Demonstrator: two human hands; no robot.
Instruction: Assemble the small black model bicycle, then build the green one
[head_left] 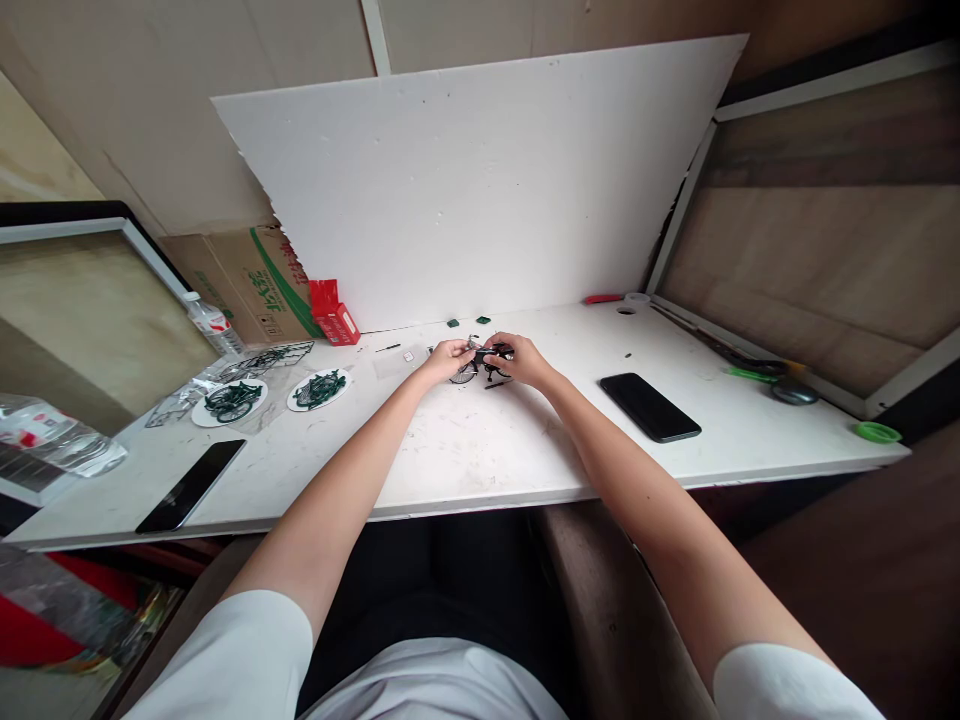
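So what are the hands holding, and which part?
A tiny black toy bike. The left hand grips one end, the right hand the other end; the exact part is too small to tell.

A scuffed white table [465, 470] runs from left to right, and at its far edge a large white board [487, 180] with a ragged left side leans against a beige panelled wall [187, 60]. On the right a white-framed wooden panel [825, 250] slants away from the table, and on the left another framed panel [82, 300] stands beside a cardboard box [240, 280]. The light is soft and even, and brown floor [862, 570] shows near right.
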